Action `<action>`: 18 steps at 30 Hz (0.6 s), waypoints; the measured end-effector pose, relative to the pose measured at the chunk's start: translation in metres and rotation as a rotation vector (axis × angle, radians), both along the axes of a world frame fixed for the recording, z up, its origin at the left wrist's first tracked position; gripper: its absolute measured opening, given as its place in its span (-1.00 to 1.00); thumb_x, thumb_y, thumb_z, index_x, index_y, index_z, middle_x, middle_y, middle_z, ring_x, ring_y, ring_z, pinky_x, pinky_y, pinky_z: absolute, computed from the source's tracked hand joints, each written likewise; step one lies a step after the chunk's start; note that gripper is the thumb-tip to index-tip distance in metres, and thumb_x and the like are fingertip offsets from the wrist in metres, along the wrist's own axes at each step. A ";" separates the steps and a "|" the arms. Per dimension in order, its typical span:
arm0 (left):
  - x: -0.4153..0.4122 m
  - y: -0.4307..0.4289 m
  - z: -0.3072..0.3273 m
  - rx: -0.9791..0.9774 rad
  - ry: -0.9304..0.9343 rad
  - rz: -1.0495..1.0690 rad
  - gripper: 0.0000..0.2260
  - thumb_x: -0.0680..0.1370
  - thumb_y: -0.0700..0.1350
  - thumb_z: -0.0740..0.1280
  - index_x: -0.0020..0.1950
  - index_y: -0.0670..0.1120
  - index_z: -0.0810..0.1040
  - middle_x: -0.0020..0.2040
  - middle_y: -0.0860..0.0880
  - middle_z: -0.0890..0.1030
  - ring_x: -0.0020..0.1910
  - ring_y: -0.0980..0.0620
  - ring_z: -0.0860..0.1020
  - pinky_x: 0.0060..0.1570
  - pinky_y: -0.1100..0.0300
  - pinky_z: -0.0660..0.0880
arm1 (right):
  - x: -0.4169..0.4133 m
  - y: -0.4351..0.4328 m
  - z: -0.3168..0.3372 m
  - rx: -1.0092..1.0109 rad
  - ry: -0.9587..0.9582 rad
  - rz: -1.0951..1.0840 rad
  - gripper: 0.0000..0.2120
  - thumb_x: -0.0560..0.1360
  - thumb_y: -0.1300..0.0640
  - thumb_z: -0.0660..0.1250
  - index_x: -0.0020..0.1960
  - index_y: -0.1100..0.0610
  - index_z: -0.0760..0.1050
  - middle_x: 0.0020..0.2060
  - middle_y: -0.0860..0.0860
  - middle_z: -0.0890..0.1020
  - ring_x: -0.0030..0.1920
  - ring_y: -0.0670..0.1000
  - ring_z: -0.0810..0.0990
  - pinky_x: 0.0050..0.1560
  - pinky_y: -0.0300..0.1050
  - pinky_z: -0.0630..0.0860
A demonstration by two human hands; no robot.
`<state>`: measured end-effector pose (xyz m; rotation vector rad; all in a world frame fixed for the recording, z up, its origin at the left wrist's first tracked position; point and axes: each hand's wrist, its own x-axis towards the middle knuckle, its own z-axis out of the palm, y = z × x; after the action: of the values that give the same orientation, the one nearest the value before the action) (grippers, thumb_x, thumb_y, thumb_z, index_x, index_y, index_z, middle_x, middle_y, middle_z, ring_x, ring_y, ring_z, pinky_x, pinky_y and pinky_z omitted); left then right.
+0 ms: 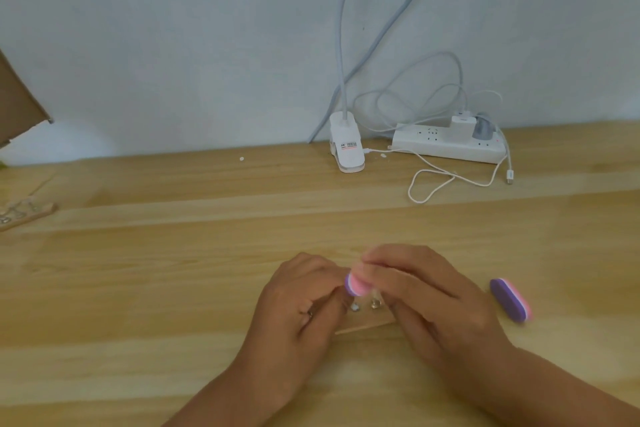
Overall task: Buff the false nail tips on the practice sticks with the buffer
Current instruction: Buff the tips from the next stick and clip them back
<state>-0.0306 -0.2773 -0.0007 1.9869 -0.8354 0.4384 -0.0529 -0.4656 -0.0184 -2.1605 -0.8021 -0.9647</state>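
1. Buffer (356,282), pink and purple, was held low on the surface (173,288) at about 6 o'clock, between the two hands.
2. At 9 o'clock lay a wooden strip (26,215), its contents too blurred to tell; a cardboard flap (17,97) hung at 10 o'clock.
3. Left hand (301,305) had its fingers curled in beside the buffer's end; whether they gripped anything could not be told.
4. At 12 o'clock stood a white clip lamp (348,146).
5. Just below the buffer, two clear nail tips (375,303) stood on a wooden block (363,324).
6. Right hand (426,298) pinched the buffer from above, fingers bent around it.
7. At 1 o'clock sat a white power strip (450,146) with a looped cable (433,184).
8. A second buffer (510,300) lay at 3 o'clock of the right hand, just beside it.
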 end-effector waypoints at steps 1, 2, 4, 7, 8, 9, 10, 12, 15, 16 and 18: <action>0.000 0.000 -0.001 -0.006 0.001 -0.017 -0.80 0.57 -0.07 0.25 -0.14 -0.05 0.64 -0.20 0.10 0.58 -0.16 0.05 0.54 -0.16 0.09 0.47 | -0.001 0.001 -0.001 -0.006 -0.054 0.028 -0.74 0.57 0.41 0.30 0.18 0.23 0.64 0.13 0.11 0.63 0.16 0.06 0.62 0.16 -0.09 0.55; 0.000 0.000 -0.001 -0.015 0.008 -0.026 -0.80 0.57 -0.06 0.25 -0.13 -0.04 0.64 -0.20 0.10 0.59 -0.15 0.04 0.55 -0.15 0.05 0.48 | -0.002 0.002 -0.001 0.000 -0.062 0.052 -0.78 0.62 0.35 0.27 0.18 0.23 0.64 0.12 0.11 0.63 0.16 0.07 0.63 0.16 -0.08 0.55; 0.001 0.001 -0.003 -0.029 0.050 -0.004 -0.80 0.58 -0.06 0.26 -0.15 -0.04 0.64 -0.20 0.11 0.59 -0.13 0.06 0.55 -0.14 0.03 0.48 | 0.001 0.000 0.000 -0.002 -0.031 0.017 -0.77 0.60 0.36 0.29 0.19 0.23 0.63 0.12 0.10 0.62 0.16 0.02 0.62 0.15 -0.11 0.55; 0.000 0.002 -0.003 -0.026 0.087 0.009 -0.80 0.58 -0.07 0.29 -0.15 -0.07 0.67 -0.22 0.09 0.59 -0.13 0.05 0.56 -0.12 0.00 0.49 | -0.001 0.000 0.001 0.044 0.052 0.001 -0.75 0.59 0.33 0.31 0.18 0.14 0.66 0.11 0.02 0.65 0.15 -0.08 0.61 0.15 -0.19 0.54; 0.000 0.002 -0.003 -0.026 0.084 -0.010 -0.79 0.57 -0.07 0.27 -0.13 -0.08 0.67 -0.21 0.09 0.60 -0.13 0.05 0.56 -0.13 0.00 0.49 | -0.003 0.002 0.001 0.062 0.075 0.035 -0.78 0.66 0.18 0.28 0.18 0.02 0.68 0.10 -0.06 0.66 0.14 -0.15 0.62 0.15 -0.28 0.53; 0.000 0.002 -0.003 -0.030 0.081 -0.024 -0.79 0.56 -0.06 0.26 -0.11 -0.08 0.67 -0.20 0.09 0.61 -0.13 0.05 0.56 -0.12 0.00 0.49 | -0.005 0.004 0.002 0.054 0.096 0.085 -0.77 0.69 0.03 0.24 0.16 -0.07 0.68 0.09 -0.14 0.67 0.13 -0.21 0.62 0.15 -0.35 0.51; 0.000 0.002 -0.003 -0.036 0.084 -0.026 -0.78 0.56 -0.06 0.25 -0.10 -0.08 0.68 -0.20 0.09 0.62 -0.13 0.06 0.57 -0.12 0.00 0.49 | -0.006 0.005 0.003 0.041 0.100 0.105 -0.76 0.69 0.00 0.23 0.15 -0.08 0.68 0.09 -0.16 0.67 0.12 -0.20 0.62 0.16 -0.38 0.49; -0.002 0.002 -0.003 -0.065 0.119 -0.011 -0.79 0.55 -0.05 0.27 -0.10 -0.07 0.68 -0.20 0.08 0.64 -0.13 0.06 0.58 -0.07 -0.01 0.49 | 0.001 0.002 0.003 0.020 0.063 -0.034 -0.79 0.62 0.26 0.30 0.16 0.10 0.66 0.09 -0.03 0.63 0.11 -0.08 0.61 0.19 -0.33 0.46; -0.005 0.002 -0.001 -0.094 0.172 -0.020 -0.82 0.56 -0.03 0.28 -0.12 -0.02 0.66 -0.20 0.11 0.65 -0.11 0.06 0.60 -0.02 0.01 0.49 | 0.013 -0.009 0.004 0.130 0.078 -0.191 -0.78 0.53 0.35 0.35 0.13 0.18 0.64 0.05 0.04 0.61 0.11 -0.09 0.57 0.20 -0.36 0.40; -0.006 0.002 0.000 -0.093 0.189 -0.019 -0.81 0.56 -0.03 0.28 -0.12 -0.04 0.66 -0.20 0.11 0.64 -0.12 0.07 0.60 -0.03 0.05 0.48 | 0.011 -0.008 0.004 0.139 0.052 -0.166 -0.77 0.54 0.34 0.35 0.15 0.16 0.62 0.06 0.03 0.60 0.14 -0.13 0.55 0.23 -0.36 0.38; -0.005 0.003 -0.001 -0.081 0.211 -0.013 -0.80 0.57 -0.05 0.29 -0.13 -0.08 0.67 -0.24 0.08 0.63 -0.16 0.07 0.59 -0.08 0.13 0.46 | 0.005 -0.002 -0.001 0.090 -0.005 -0.051 -0.74 0.55 0.34 0.32 0.19 0.15 0.58 0.12 0.00 0.57 0.20 -0.13 0.54 0.27 -0.30 0.39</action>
<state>-0.0353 -0.2742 -0.0016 1.9123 -0.6870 0.2452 -0.0482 -0.4677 -0.0189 -2.1110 -0.6956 -1.0133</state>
